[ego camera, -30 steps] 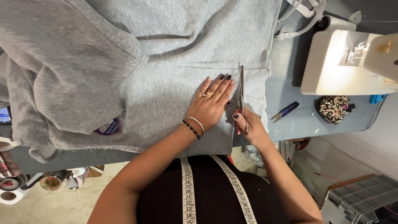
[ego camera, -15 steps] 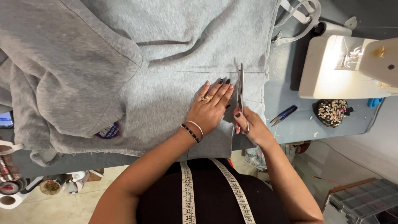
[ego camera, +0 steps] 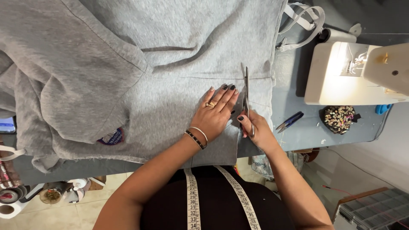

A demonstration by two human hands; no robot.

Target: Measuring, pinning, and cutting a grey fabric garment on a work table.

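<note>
A grey sweatshirt (ego camera: 140, 64) lies spread over the blue-grey table (ego camera: 306, 132). My left hand (ego camera: 216, 111) rests flat on the fabric near its lower hem, fingers spread, with a ring and two bracelets at the wrist. My right hand (ego camera: 254, 127) grips the handles of metal scissors (ego camera: 246, 91) just right of it. The blades point away from me and sit in a cut running up through the hem band. A small dark patch (ego camera: 111, 137) shows on the garment at lower left.
A white sewing machine (ego camera: 358, 72) with its lamp lit stands at right, white strap loops (ego camera: 304, 21) behind it. Blue thread snips (ego camera: 289, 121) and a round pincushion (ego camera: 338, 118) lie near the table's front edge. Tape rolls (ego camera: 8, 200) sit lower left. A measuring tape (ego camera: 194, 200) hangs round my neck.
The scissors have advanced a little further up the fabric, with my right hand following. My left hand stays flat beside the cut.
</note>
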